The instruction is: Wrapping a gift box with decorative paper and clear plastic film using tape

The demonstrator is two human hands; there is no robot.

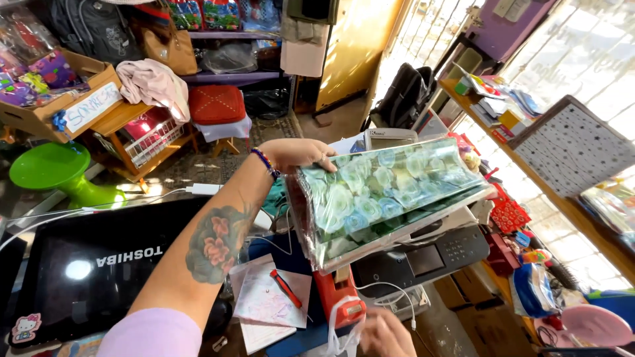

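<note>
Here | left hand (299,153) grips glossy rose-print wrap sheets (387,192) | right hand (385,334) on red tape dispenser (338,299), grip unclear

Held pack: your left hand (294,153) grips the near end of a flat clear-plastic pack of gift wrap (387,192), printed with pale green and blue roses, held tilted above the counter.
Laptop lid: a closed black laptop (92,264) lies at your lower left, with a small pink-and-white cartoon sticker (26,327) at its near corner.
Printer panel: under the pack, a dark printer (423,261) shows a small grey screen beside its keypad.
Box sign: a white handwritten paper sign (92,106) is on the cardboard box at upper left.
Shelf packs: you see colourful packets (202,14) on the top shelf.
</note>
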